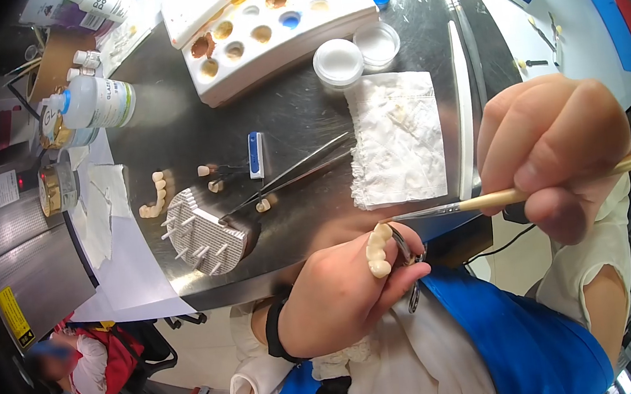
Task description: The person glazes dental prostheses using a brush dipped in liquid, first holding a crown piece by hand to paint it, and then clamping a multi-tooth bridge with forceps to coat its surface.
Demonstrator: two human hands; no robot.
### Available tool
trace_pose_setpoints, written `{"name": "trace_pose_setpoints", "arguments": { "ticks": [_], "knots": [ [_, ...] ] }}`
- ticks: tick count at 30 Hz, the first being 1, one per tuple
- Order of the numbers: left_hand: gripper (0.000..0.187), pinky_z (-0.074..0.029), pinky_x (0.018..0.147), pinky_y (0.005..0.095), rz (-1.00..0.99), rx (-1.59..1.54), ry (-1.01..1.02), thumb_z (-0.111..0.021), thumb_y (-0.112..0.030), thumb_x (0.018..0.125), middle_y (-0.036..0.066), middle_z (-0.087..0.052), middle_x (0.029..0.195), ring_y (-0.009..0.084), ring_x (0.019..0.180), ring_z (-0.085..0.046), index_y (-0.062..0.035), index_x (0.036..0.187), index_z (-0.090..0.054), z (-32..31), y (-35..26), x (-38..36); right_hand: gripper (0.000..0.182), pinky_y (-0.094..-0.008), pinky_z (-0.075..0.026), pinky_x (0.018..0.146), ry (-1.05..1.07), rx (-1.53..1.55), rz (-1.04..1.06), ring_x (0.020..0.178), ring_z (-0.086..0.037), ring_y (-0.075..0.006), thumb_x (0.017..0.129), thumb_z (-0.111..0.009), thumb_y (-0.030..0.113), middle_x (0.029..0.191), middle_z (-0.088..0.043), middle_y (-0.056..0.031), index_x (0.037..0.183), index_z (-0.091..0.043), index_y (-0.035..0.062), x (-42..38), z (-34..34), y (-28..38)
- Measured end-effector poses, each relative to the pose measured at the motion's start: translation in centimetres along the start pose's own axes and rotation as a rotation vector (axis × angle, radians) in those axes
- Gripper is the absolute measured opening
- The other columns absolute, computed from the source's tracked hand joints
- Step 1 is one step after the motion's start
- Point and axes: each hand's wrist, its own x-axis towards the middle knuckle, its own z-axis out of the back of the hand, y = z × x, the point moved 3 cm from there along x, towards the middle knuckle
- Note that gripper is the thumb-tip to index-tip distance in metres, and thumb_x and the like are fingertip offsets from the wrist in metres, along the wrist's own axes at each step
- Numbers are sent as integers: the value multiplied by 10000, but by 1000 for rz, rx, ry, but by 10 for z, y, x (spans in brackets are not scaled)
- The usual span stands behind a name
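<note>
My left hand [334, 292], a black band at its wrist, is closed around a metal clamp [400, 242] with ring-like handles. A cream-coloured dental bridge [376, 252] of several teeth sits at the clamp, above my fingers; the clamp's tip is hidden. Pinched in my right hand [555, 146] is a fine paintbrush [487, 200] with a pale wooden handle. Its thin tip meets or nearly meets the upper end of the bridge. A crumpled white tissue [396, 141] lies on the metal table just beyond both hands.
A white palette [259, 40] with coloured wells stands at the back, beside small round jars [338, 63]. Tweezers [290, 175], a pegged firing tray [207, 236], another bridge [156, 196] and loose crowns lie left. Bottles [98, 102] line the left edge. A seated person [93, 366] is lower left.
</note>
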Motion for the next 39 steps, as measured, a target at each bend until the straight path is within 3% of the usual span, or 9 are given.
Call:
{"name": "trace_pose_setpoints", "arguments": {
  "ticks": [5, 8, 11, 14, 23, 26, 27, 32, 39],
  "knots": [
    [177, -431, 540, 311, -48, 11, -33, -645, -149, 829, 38, -569, 748, 212, 599, -547, -19, 829, -525, 0, 0, -1, 226, -226, -435, 396, 36, -3, 5, 456, -537, -136, 824, -652, 144, 632, -590, -100, 837, -459, 27, -4, -4, 2],
    [178, -434, 544, 314, -51, 14, -24, -645, -147, 829, 40, -577, 764, 215, 610, -554, -18, 821, -522, 0, 0, 0, 226, -230, -435, 379, -132, 12, -28, 442, -535, -140, 819, -655, 146, 620, -588, -99, 829, -463, 29, -4, -3, 0],
    [185, -438, 550, 319, -59, 14, -37, -644, -146, 828, 44, -588, 787, 220, 618, -557, -14, 807, -515, 0, -1, 0, 218, -232, -433, 367, 84, 38, -5, 432, -535, -143, 819, -653, 143, 615, -588, -100, 824, -467, 29, -1, -3, 1],
    [194, -444, 558, 321, -39, 4, -20, -644, -146, 827, 51, -599, 818, 226, 628, -563, -10, 796, -509, 1, 0, -1, 211, -233, -435, 370, -66, 6, 43, 435, -535, -142, 822, -648, 136, 619, -590, -103, 822, -467, 28, -3, -3, 2],
    [207, -458, 570, 317, -106, 42, -21, -646, -130, 824, 70, -611, 877, 231, 651, -581, 2, 782, -492, 1, 1, 0, 239, -235, -444, 379, -103, -7, 64, 449, -545, -143, 823, -664, 154, 633, -597, -96, 832, -464, 24, -2, -2, 2],
    [201, -461, 569, 313, -113, 91, -10, -643, -116, 824, 78, -610, 902, 228, 650, -585, 8, 794, -488, 4, -4, 2, 256, -231, -457, 409, 234, -5, 3, 485, -555, -143, 818, -674, 153, 661, -598, -90, 862, -454, 30, -2, -4, 3],
    [196, -463, 570, 308, -130, 126, -16, -640, -105, 825, 81, -609, 913, 224, 649, -587, 12, 800, -485, 5, -4, 2, 237, -227, -453, 426, 32, 6, 47, 502, -553, -141, 831, -650, 153, 667, -594, -84, 877, -449, 35, -9, -4, -1],
    [184, -468, 575, 299, -13, -54, 20, -628, -79, 830, 76, -609, 930, 210, 643, -587, 24, 807, -479, 1, 2, -3, 128, -225, -433, 587, -147, -438, -248, 657, -554, -120, 903, -464, 76, 781, -582, -118, 990, -513, -5, 7, 12, -4],
    [169, -467, 577, 295, -18, -69, 27, -627, -75, 833, 74, -600, 927, 191, 640, -591, 28, 851, -495, 5, -1, -2, 190, -237, -455, 674, -117, -473, -386, 784, -602, -122, 923, -480, 98, 901, -636, -93, 966, -609, -35, 11, 11, -18]
  ]
}}
